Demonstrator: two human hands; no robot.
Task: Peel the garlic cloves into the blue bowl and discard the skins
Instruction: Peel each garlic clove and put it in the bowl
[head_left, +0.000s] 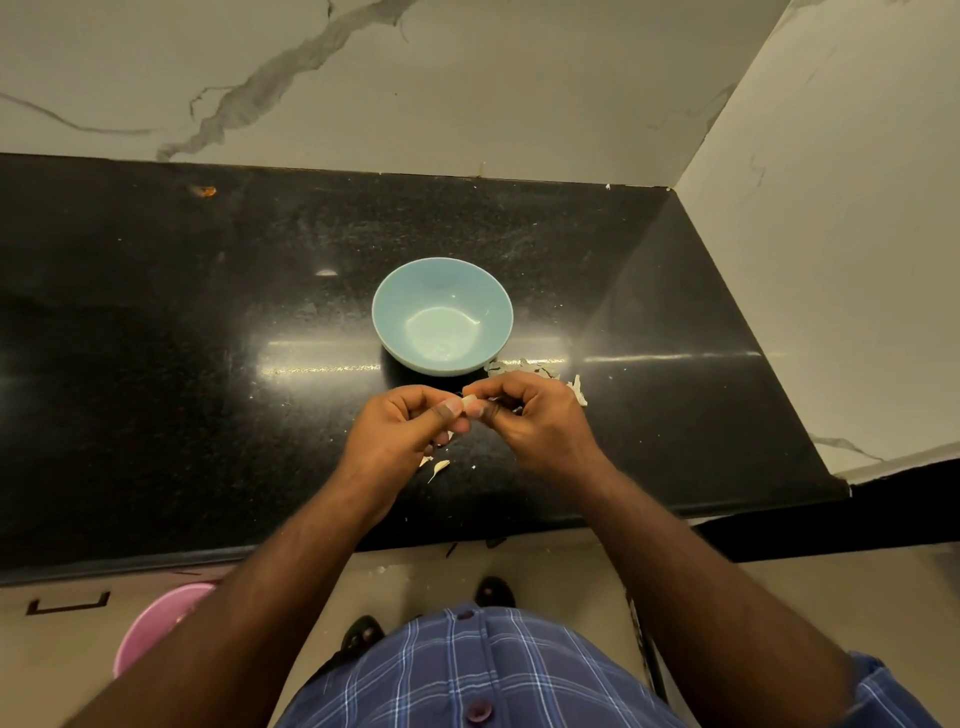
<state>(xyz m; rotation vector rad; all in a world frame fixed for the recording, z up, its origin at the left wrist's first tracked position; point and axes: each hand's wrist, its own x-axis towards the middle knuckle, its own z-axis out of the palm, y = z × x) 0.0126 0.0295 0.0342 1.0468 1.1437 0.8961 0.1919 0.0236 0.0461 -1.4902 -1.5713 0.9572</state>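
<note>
Presently left hand (402, 422) and right hand (530, 415) both pinch one garlic clove (469, 400) just before the blue bowl (395, 291), likely so the peeled clove drops in; skins (524, 368) lie beside.

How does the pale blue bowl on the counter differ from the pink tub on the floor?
The pale blue round bowl stands on the black stone counter, fully in view; the pink plastic tub sits on the floor below, partly hidden by the left arm. The bowl looks empty; the tub's inside cannot be seen. Both are round, open-topped vessels.
</note>
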